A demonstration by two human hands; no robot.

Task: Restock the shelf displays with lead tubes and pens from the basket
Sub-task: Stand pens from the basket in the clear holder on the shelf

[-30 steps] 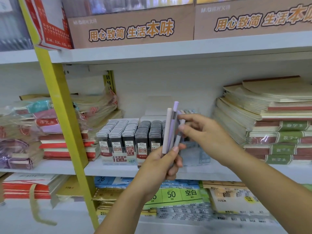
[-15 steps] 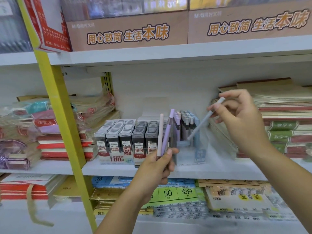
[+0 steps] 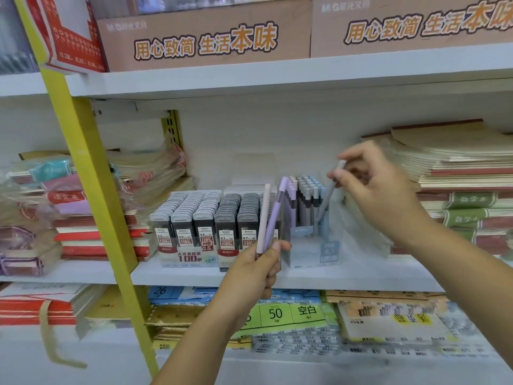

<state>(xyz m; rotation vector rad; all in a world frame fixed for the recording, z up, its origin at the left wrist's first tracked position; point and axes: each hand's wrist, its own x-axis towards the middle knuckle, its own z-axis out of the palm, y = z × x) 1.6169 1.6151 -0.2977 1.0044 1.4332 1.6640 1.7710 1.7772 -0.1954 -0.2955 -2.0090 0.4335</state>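
My left hand (image 3: 256, 269) holds two pens upright, a pale pink pen (image 3: 263, 215) and a lilac pen (image 3: 274, 215), in front of the middle shelf. My right hand (image 3: 380, 190) pinches the top of a grey-blue pen (image 3: 327, 195), tilted, its lower end inside the clear pen display box (image 3: 313, 245). Several capped pens stand in that box. Left of it is a display of lead tubes (image 3: 205, 218) in grey and dark rows. No basket is in view.
A yellow shelf upright (image 3: 91, 190) slants down the left. Stacked notebooks (image 3: 455, 173) lie right of the pen box, wrapped notebook packs (image 3: 77, 207) to the left. Brown cartons (image 3: 205, 37) sit on the upper shelf; paper packs (image 3: 288, 312) fill the lower one.
My right hand drew one grey-blue pen out of the left hand's bundle, swung right and lowered its tip into the pen box. The left hand now holds two pens.
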